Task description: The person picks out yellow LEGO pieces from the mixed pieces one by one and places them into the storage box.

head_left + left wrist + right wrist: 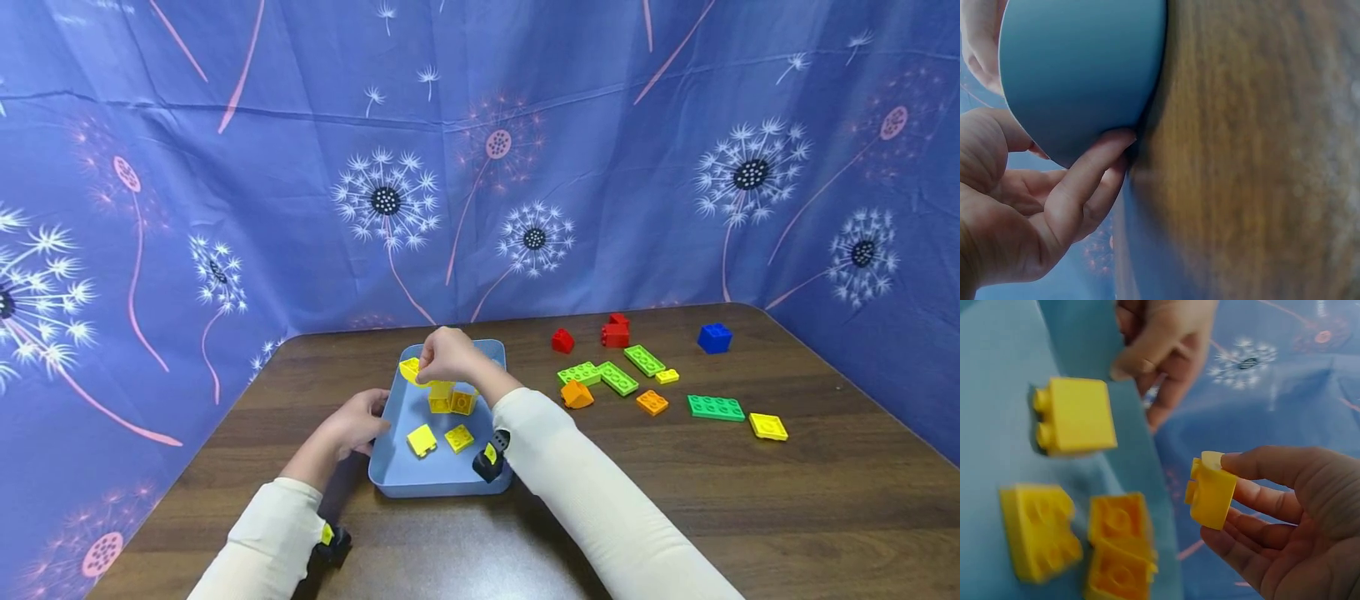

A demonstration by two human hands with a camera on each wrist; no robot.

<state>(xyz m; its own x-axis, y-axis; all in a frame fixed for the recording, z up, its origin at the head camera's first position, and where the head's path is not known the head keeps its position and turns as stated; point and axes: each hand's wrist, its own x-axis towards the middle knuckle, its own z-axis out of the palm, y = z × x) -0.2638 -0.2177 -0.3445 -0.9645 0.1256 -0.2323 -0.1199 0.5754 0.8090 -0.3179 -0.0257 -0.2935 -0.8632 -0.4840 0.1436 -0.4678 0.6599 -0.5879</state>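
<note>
My right hand [448,357] hovers over the far part of a blue plastic tray [441,487]. Between thumb and fingertips it pinches a yellow toy brick with a curved side [1216,497], its studs facing left in the right wrist view. My left hand [356,422] grips the tray's left wall, thumb at the rim and fingers against the outside [1085,181]. Inside the tray lie several yellow bricks, among them a square one [422,442], a flat studded one [459,438] and a pair side by side [452,400], partly under the right hand.
Right of the tray, loose bricks lie on the brown wooden table [637,500]: red [615,335], lime green [618,379], orange [577,395], dark green [716,407], yellow [768,427] and blue [715,338]. A blue dandelion-print cloth [600,275] hangs behind the table.
</note>
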